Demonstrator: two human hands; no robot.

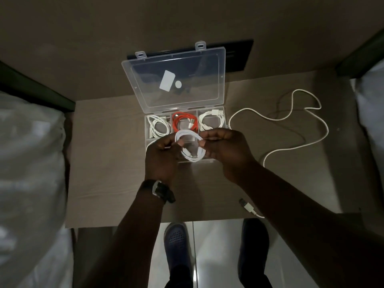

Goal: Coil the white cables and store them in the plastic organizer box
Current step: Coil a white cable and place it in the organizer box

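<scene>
Both hands, left hand (161, 151) and right hand (225, 149), pinch a coiled white cable (190, 149) just above the organizer box (223, 113); loose cable (291, 117) lies at three o'clock, nearer the right hand.

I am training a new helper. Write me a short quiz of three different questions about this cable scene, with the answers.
1. True or false: the lid of the organizer box is open.
2. What colour is the cable in the middle back compartment? A) black B) red C) blue
3. What do the left hand and the right hand hold together?

Key:
1. True.
2. B, the red cable.
3. A coiled white cable, above the box. Another loose white cable lies on the table.
</scene>
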